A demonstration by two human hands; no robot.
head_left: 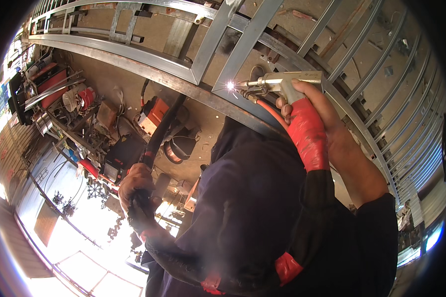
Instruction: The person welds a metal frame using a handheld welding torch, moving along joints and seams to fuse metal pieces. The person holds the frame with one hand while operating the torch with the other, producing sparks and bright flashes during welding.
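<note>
A handheld welding gun (pixel 287 81) with a pale metal body is gripped in my right hand (pixel 327 109). Its nozzle points left at a bright spark (pixel 230 85) on a steel frame (pixel 243 59), near the corner where square tubes meet. Red tape (pixel 308 136) wraps the gun's lower end, and a thin orange tube runs beneath the nozzle. My left hand (pixel 138 184) is closed around the thick black hose (pixel 164 126) of the gun, off to the left. Banded with red tape, the hose loops across the front of my dark clothing up to the gun.
Curved parallel bars of a metal grille (pixel 386 69) fill the right side. Below the frame, a wire spool (pixel 174 150) and an orange box (pixel 158 110) stand on the floor. Farther left are a red machine (pixel 53 89) and a cluttered rack (pixel 79 133).
</note>
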